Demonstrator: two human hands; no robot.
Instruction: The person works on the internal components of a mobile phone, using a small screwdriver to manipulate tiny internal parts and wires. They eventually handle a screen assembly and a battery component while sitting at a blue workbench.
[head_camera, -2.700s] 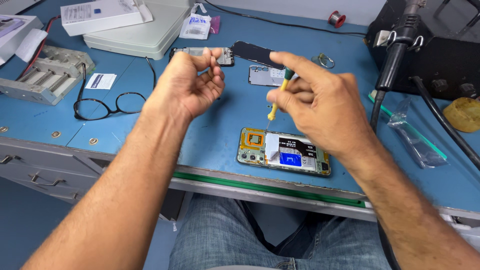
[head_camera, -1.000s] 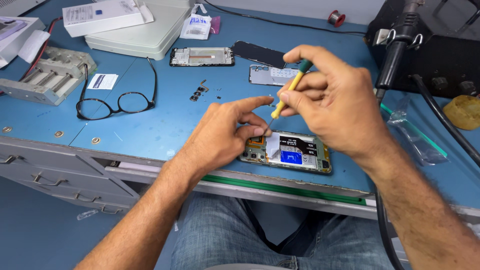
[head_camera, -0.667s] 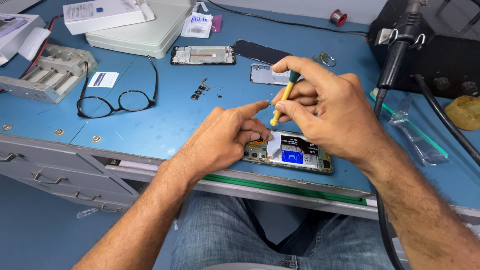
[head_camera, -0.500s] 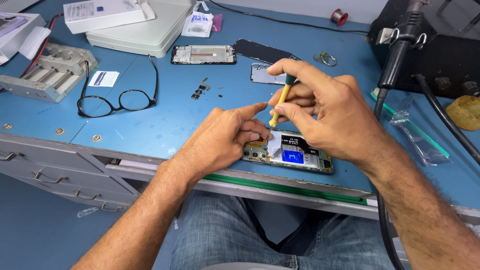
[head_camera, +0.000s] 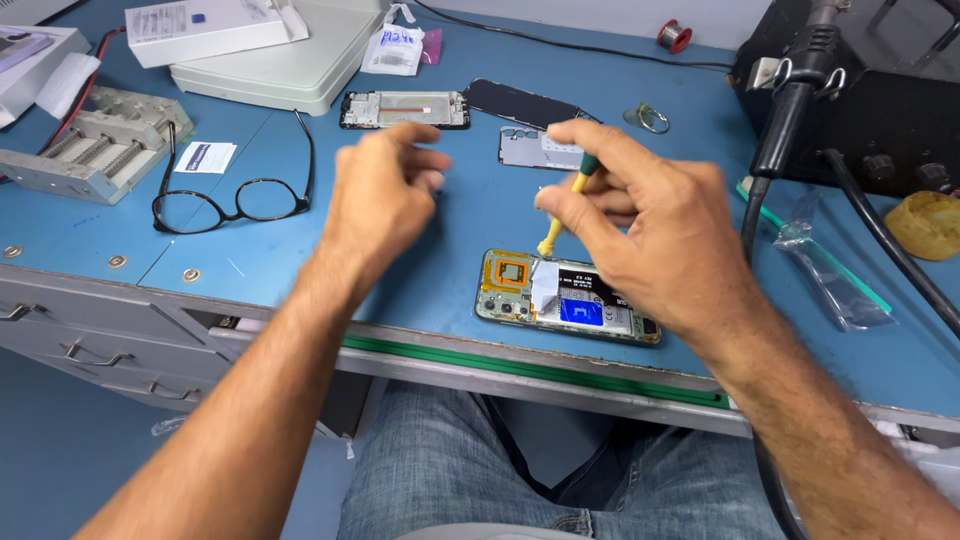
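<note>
**A:** Where's the phone (head_camera: 567, 298) sitting relative to the hands?

**B:** Flat on the tabletop (head_camera: 420, 270) at the near edge, back off, long axis running left-right. Right hand (head_camera: 650, 225) just above it, pinching a yellow screwdriver (head_camera: 563, 212), tip aimed down at the phone's left end. Clearly the nearer hand. Left hand (head_camera: 375, 205) raised further left, blurred, fingers curled loosely; can't tell if anything's pinched.

**A:** Any packages or labels?

**B:** White box (head_camera: 210, 28) far left, small white pouch (head_camera: 392, 52) beside it, white-and-blue card (head_camera: 205, 157) near the glasses (head_camera: 235, 195), clear bag (head_camera: 830, 275) at right.
</note>
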